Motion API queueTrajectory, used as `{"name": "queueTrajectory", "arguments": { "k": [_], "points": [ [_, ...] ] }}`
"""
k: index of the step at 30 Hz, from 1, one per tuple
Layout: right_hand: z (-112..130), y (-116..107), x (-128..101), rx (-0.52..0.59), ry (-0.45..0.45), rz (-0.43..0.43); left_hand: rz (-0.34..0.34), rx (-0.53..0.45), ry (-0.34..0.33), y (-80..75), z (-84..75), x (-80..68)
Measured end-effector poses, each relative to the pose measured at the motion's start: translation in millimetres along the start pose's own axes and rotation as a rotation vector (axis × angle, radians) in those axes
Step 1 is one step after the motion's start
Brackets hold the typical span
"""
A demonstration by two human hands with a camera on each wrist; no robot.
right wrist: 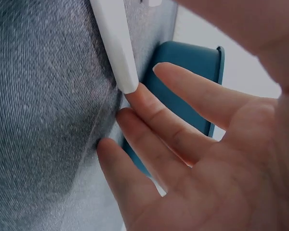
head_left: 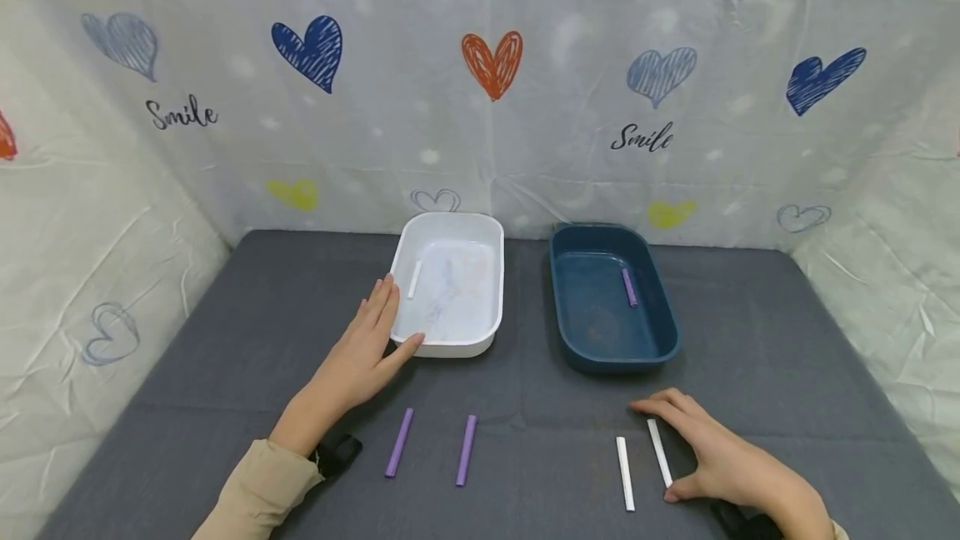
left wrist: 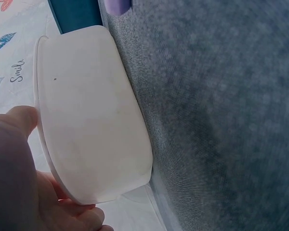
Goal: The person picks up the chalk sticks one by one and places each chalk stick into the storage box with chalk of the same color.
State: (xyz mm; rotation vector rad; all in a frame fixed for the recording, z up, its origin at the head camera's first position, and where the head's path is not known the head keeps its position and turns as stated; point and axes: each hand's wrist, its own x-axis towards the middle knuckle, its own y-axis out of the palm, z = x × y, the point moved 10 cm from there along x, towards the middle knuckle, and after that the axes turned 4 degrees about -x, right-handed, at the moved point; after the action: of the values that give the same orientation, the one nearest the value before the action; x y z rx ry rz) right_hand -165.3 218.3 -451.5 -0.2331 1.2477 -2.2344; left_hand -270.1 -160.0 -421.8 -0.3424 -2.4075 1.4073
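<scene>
My left hand (head_left: 363,361) touches the white tray (head_left: 455,348) at its left side, thumb against the near rim and the other fingers extended along the left rim. In the left wrist view the tray's outer wall (left wrist: 86,115) fills the middle. On the right, my right hand (head_left: 720,452) spreads around a white chalk stick (head_left: 659,452) lying on the table. Its thumb is by the near end and its fingertips are beyond the far end. The right wrist view shows the fingers (right wrist: 159,115) extended close to the chalk tip (right wrist: 127,82). Another white chalk stick (head_left: 625,473) lies to its left.
A dark blue tray (head_left: 615,361) stands at the back right with a purple chalk stick (head_left: 628,287) inside. One white chalk stick (head_left: 414,280) is in the white tray. Two purple sticks, one left (head_left: 399,442) and one right (head_left: 466,451), lie on the grey cloth (head_left: 540,457).
</scene>
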Motion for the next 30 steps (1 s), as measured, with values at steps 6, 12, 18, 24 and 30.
{"name": "queueTrajectory", "arguments": {
  "k": [6, 12, 18, 24, 30],
  "points": [
    [3.8, -1.1, 1.5, -0.005, -0.031, -0.015, -0.006, 0.003, 0.0, -0.6, 3.4, -2.4],
    [5.7, -4.9, 2.7, -0.044, -0.075, -0.062, -0.007, -0.001, 0.008, -0.3, 2.0, -2.0],
    [3.5, -9.3, 5.1, -0.044, -0.106, -0.088, -0.018, 0.001, 0.02, -0.6, -0.7, 1.1],
    [6.6, -10.1, 10.8, -0.009, -0.115, -0.063, -0.011, 0.002, 0.004, 2.1, 0.1, -1.2],
    [18.5, -17.7, 19.9, -0.002, -0.118, -0.044, -0.02, 0.0, 0.008, -0.1, 1.2, -2.4]
  ]
}}
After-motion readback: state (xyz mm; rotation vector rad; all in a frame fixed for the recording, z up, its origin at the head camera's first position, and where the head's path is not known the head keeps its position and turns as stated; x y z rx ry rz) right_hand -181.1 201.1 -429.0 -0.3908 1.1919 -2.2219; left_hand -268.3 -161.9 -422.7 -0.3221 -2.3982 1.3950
